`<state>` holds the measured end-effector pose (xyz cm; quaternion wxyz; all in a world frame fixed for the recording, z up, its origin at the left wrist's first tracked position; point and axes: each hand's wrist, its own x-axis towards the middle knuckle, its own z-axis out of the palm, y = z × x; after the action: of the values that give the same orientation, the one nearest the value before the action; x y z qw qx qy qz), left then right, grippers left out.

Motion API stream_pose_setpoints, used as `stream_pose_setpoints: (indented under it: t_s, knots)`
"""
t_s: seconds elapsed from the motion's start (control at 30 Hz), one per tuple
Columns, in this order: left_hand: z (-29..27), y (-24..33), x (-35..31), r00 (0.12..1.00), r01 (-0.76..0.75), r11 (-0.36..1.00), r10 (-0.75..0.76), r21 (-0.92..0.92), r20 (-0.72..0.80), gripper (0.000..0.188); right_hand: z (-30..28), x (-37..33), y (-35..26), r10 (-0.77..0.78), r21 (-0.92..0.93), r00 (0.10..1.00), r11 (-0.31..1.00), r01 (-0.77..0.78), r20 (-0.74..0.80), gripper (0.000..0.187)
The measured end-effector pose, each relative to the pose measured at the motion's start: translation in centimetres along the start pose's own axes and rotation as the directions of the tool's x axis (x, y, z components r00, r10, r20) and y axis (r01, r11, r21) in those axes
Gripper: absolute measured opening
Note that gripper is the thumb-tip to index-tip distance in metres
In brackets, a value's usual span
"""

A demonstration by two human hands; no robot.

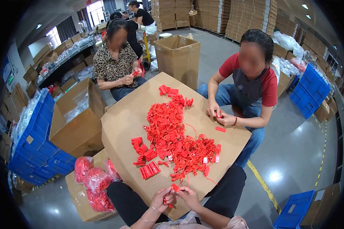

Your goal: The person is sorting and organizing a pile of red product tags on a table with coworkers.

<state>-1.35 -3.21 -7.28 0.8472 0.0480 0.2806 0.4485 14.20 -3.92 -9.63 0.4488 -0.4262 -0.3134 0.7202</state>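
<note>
The counter (122, 118) had a flat, matte brown cardboard top, and across its middle spread a tangled heap (165, 124) of thin red cords and small, smooth rectangular pieces. Ribbed rows of stacked red pieces (150, 170) lay just left of it. The left hand (159, 201) and the right hand (189, 197) both pinched a flat red tag (175, 187) between thumb and fingertips, just short of the heap's near edge; a red dangling bit (168, 204) hung below the left hand's fingers. White-faced pieces (217, 159) at the heap's right bore marks too small to read. Beside the counter, clear plastic bags (97, 180) bulged with red contents on a carton (77, 202).
</note>
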Motion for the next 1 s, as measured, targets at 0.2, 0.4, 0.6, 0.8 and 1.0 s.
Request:
stream_pose_setpoints:
  t_s: [0.2,0.4,0.6,0.8,1.0]
  knots:
    - [1.4,-0.2,0.2,0.989,-0.061,0.997,0.054,-0.047,-0.138,0.018,-0.7,0.9,-2.1,-0.638,-0.671,0.728,0.428,0.606,0.251,0.010]
    - [1.3,0.0,0.5,0.997,0.021,0.985,-0.034,-0.170,-0.071,0.017,-0.9,1.2,-4.5,-0.689,-0.718,0.550,0.061,0.694,0.473,0.018]
    - [1.6,-0.6,0.7,0.992,0.005,0.997,-0.014,-0.073,-0.127,0.017,-1.3,0.7,-4.2,-0.630,-0.699,0.507,-0.081,0.711,0.589,0.020]
    - [2.6,-1.7,0.9,0.931,-0.067,0.919,0.197,0.388,-0.308,0.013,-1.3,0.5,-4.8,-0.686,-0.713,0.503,-0.033,0.700,0.526,0.017]
    - [1.8,-2.0,2.1,0.870,-0.109,0.719,0.403,0.686,-0.284,0.013,-2.3,1.5,-5.3,-0.655,-0.705,0.547,0.031,0.708,0.521,0.019]
